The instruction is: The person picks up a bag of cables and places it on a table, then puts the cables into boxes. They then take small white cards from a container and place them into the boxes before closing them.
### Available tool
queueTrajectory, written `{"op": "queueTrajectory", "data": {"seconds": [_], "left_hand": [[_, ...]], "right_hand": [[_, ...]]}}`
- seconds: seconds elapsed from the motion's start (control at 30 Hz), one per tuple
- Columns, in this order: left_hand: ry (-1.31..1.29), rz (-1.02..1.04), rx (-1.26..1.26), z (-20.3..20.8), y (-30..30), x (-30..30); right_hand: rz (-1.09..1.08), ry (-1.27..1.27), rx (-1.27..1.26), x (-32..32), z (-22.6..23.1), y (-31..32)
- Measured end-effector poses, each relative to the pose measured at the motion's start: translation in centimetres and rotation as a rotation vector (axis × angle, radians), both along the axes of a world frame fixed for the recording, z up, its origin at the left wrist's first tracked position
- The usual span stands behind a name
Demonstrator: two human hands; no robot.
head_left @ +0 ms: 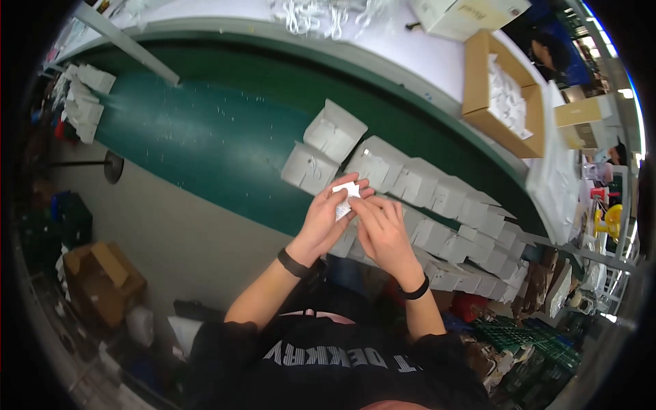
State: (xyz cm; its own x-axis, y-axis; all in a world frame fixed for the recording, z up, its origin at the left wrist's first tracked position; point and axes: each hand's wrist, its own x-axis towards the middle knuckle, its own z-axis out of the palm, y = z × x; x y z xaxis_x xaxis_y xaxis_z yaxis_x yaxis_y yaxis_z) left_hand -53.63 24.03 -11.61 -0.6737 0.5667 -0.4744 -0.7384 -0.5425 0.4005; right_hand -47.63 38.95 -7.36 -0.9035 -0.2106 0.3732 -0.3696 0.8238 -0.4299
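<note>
My left hand holds a small white folded paper, with the thumb pressed on top and the fingers beneath it. Faint print shows on the paper. From the other side, my right hand pinches the paper's edge between thumb and fingertips. Both hands are over the near edge of the green table. Just beyond them stand two open white boxes, a farther box and a nearer box with a small pale item inside. Rows of similar open boxes run off to the right.
A raised white shelf crosses the far side, bearing white cables and a brown carton filled with small white packets. More white boxes are stacked at the far left. A cardboard box sits on the floor at left.
</note>
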Motion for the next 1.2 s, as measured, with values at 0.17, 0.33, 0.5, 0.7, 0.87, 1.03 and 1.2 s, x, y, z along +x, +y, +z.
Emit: {"op": "queueTrajectory", "data": {"seconds": [0.17, 0.33, 0.5, 0.7, 0.87, 1.03, 1.2], "left_hand": [[-0.088, -0.014, -0.062, -3.1, 0.8, 1.6], [-0.043, -0.078, -0.263, -4.0, 2.1, 2.7], [-0.071, -0.039, -0.303, -4.6, 1.0, 2.0], [0.034, -0.153, -0.339, -6.4, -3.9, -1.7], [0.105, -0.24, -0.406, -7.9, -7.3, -4.8], [0.036, -0.532, -0.306, -9.5, -11.2, -6.5], [0.158, -0.781, -0.421, -7.6, -8.0, -6.4]], "right_hand": [[-0.289, -0.328, -0.633, 1.0, -4.0, 1.3], [-0.464, -0.532, -0.695, -0.2, -4.8, 3.3], [-0.325, -0.828, -0.807, -1.3, -6.2, 3.6], [-0.449, -0.59, -0.698, -3.7, -6.8, -1.3], [-0.672, -0.277, -0.494, -4.6, -9.9, -8.5], [-0.874, -0.166, -0.239, -4.1, -8.9, -13.5], [-1.089, -0.135, -0.254, -1.8, -10.5, -14.1]]}}
